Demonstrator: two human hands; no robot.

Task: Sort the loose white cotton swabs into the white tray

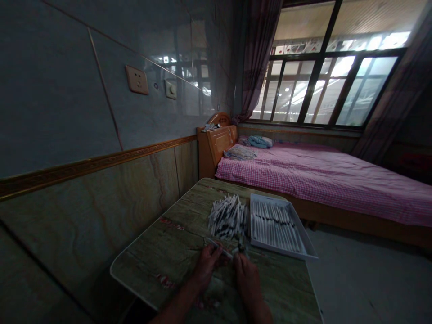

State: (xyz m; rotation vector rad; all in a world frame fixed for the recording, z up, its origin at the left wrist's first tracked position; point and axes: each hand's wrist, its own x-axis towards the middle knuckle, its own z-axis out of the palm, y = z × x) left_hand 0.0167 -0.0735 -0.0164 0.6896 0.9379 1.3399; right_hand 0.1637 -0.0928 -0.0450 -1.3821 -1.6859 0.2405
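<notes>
Both my hands rest on a green patterned table (pixel 162 256) near its front edge. My left hand (pixel 208 261) is closed in a pinch on a thin white pen-like stick (pixel 219 248) that points up to the left. My right hand (pixel 245 274) is closed beside it, its fingertips at the stick's near end and at a small dark piece (pixel 241 246). Just beyond my hands lies a loose pile of the same white sticks (pixel 228 217). To the right of the pile sits a white tray (pixel 305 245) with sticks laid in rows.
A tiled wall with a socket (pixel 137 79) runs along the left. Behind the table stands a bed with a pink checked cover (pixel 320 177) and a wooden headboard (pixel 216 146). A large window (pixel 324 85) is at the back. Grey floor (pixel 367 279) lies to the right.
</notes>
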